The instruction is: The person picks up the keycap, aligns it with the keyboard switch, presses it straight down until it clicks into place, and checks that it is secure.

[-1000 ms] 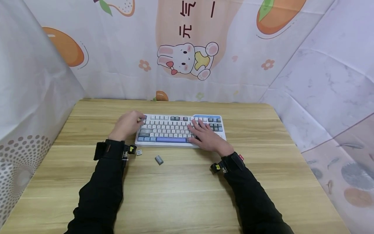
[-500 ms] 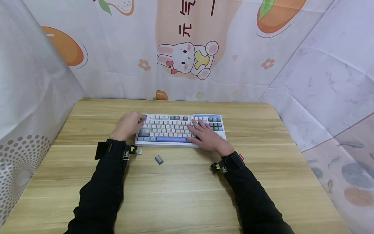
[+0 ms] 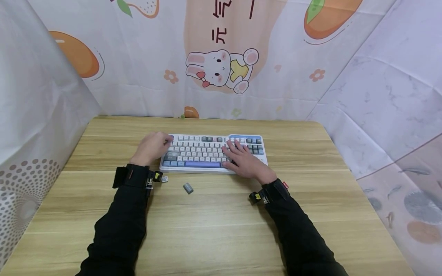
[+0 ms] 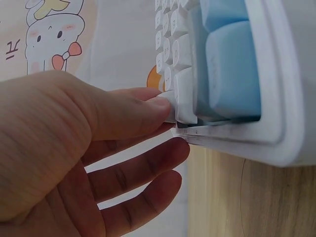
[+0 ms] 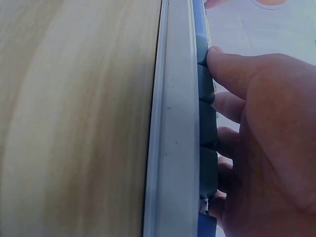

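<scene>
A white keyboard [image 3: 202, 155] with white, grey and blue keycaps and a purple space bar lies on the table. At its upper left corner my left hand [image 3: 150, 145] reaches in. Thumb and index finger pinch a white keycap [image 4: 169, 105] in the left wrist view, while the lower fingers are loosely bent beside the case. My right hand [image 3: 246, 160] rests over the keyboard's right part, fingers spread. In the right wrist view, the thumb touches a dark key [image 5: 202, 49] at the front edge.
In front of the keyboard lie a loose grey keycap [image 3: 188, 188] and a small white piece [image 3: 165, 179], close to the left wrist camera. The wooden table [image 3: 214, 226] ends at a printed cloth backdrop [image 3: 138, 88] behind.
My left hand has shifted very slightly to the right at the keyboard's corner. The right hand, keyboard and loose pieces have stayed in place.
</scene>
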`<state>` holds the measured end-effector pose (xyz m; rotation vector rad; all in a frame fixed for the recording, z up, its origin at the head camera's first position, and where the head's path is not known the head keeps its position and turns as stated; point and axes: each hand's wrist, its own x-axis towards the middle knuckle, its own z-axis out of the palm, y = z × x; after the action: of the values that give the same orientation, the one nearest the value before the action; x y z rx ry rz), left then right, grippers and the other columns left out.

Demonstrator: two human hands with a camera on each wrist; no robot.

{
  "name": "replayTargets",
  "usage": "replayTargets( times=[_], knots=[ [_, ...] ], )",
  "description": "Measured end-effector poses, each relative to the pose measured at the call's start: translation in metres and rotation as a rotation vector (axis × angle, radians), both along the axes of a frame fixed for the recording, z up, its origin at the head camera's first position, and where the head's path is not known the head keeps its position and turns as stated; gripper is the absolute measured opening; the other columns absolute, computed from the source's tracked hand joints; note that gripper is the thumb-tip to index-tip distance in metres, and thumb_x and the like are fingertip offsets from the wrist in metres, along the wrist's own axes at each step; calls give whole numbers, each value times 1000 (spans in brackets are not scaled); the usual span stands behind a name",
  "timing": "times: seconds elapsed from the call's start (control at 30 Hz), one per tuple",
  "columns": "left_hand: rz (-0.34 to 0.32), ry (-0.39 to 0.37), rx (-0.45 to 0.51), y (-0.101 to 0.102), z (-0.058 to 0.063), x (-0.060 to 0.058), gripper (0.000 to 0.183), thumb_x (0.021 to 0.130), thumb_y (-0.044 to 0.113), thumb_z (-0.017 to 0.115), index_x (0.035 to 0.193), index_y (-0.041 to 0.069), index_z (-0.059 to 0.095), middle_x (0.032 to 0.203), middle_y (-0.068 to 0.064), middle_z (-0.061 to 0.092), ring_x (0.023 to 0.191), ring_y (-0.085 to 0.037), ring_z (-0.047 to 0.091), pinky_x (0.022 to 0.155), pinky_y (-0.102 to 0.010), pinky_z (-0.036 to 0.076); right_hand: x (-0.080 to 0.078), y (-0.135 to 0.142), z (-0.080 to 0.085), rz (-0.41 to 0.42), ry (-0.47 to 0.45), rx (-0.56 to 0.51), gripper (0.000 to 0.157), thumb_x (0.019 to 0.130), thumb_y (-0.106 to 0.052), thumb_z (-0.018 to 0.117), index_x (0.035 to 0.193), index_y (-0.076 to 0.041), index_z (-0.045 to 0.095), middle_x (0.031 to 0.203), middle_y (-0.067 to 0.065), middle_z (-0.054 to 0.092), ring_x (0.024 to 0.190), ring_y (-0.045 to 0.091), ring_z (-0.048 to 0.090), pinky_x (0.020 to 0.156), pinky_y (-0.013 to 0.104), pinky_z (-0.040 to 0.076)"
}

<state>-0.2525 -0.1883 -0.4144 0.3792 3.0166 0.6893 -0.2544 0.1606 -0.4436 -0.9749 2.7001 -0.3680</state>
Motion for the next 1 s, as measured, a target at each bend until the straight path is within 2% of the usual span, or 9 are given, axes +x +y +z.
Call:
replayTargets(
  times=[0.6,0.8,1.0],
  knots=[
    [27,-8,-17,2,1,1,26,100,1,59,122,-1,72,125,-20,68,103,-31,63,89,-49,50,0,0,0,1,0,11,65,109,-47,40,163,-15,21,169,12,5,154,33,-3,122,55,3],
    [9,6,-18,2,1,1,25,100,1,59,121,-1,73,124,-20,69,108,-33,65,87,-49,51,-1,0,-1,2,-3,8,66,109,-47,40,163,-15,20,169,12,5,154,32,-4,122,55,3],
    [40,-5,-9,2,1,1,27,98,-2,60,122,0,73,124,-21,68,106,-33,63,87,-50,50,-1,0,-1,-1,-2,4,65,109,-47,40,163,-15,22,169,11,5,154,32,-3,122,55,3]
  ],
)
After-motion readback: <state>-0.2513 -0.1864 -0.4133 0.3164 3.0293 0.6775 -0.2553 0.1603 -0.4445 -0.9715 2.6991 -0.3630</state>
